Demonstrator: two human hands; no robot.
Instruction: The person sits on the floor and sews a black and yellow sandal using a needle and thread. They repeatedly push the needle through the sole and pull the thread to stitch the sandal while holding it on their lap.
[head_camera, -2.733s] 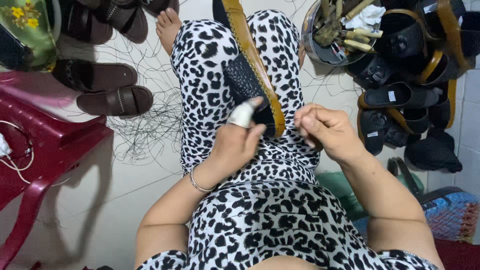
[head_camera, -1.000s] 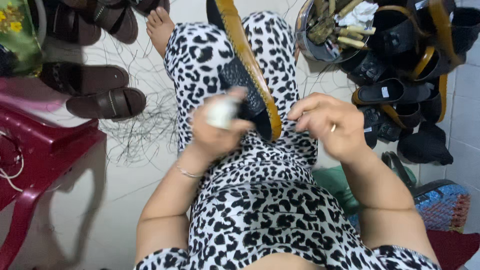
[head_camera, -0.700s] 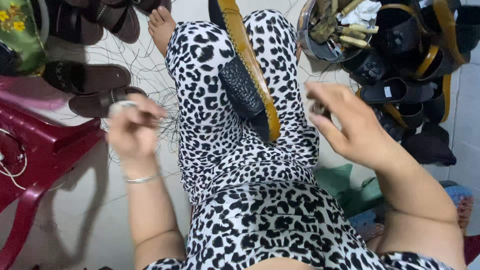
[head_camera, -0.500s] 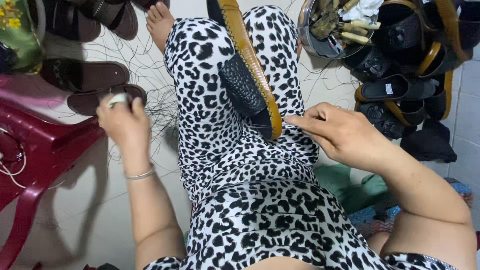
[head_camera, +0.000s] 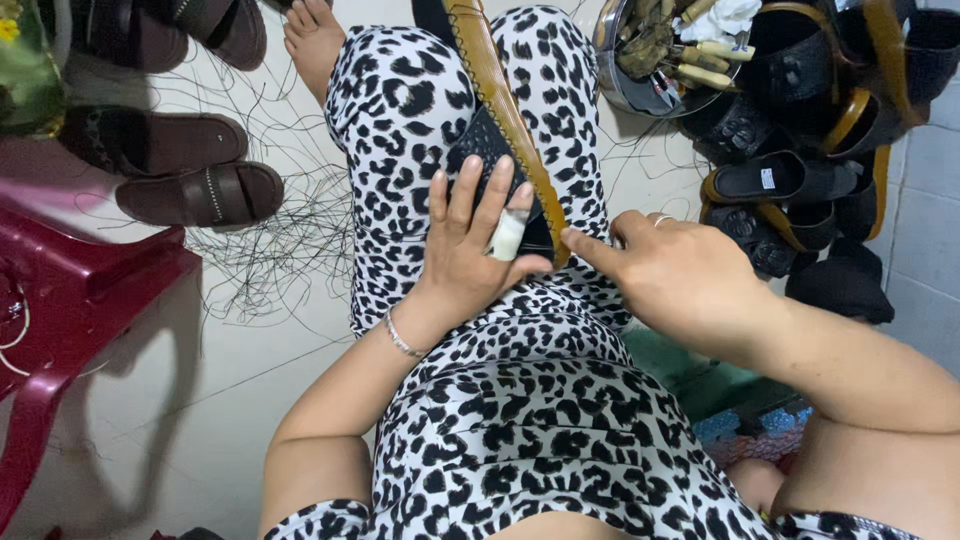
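A sandal (head_camera: 487, 75) with a tan sole edge and a black upper lies along my lap, on leopard-print trousers. My left hand (head_camera: 462, 255) rests on its near end, fingers spread over the black upper and thumb curled at the heel, holding it down. One finger is wrapped in white tape (head_camera: 508, 235), and a thin bracelet sits on the wrist. My right hand (head_camera: 680, 280) wears a ring. Its thumb and forefinger are pinched together against the sole's edge, and whatever they pinch is too small to make out.
A red plastic stool (head_camera: 90, 290) stands at the left, with brown sandals (head_camera: 200, 195) beyond it. Loose black threads (head_camera: 280, 250) lie on the tiled floor. A metal bowl of tools (head_camera: 650, 60) and a heap of black and tan sandals (head_camera: 800, 180) sit at the right.
My left hand swung out to the left over the stool, then came back onto the sandal. My right hand lifted off and returned to the sole's edge.
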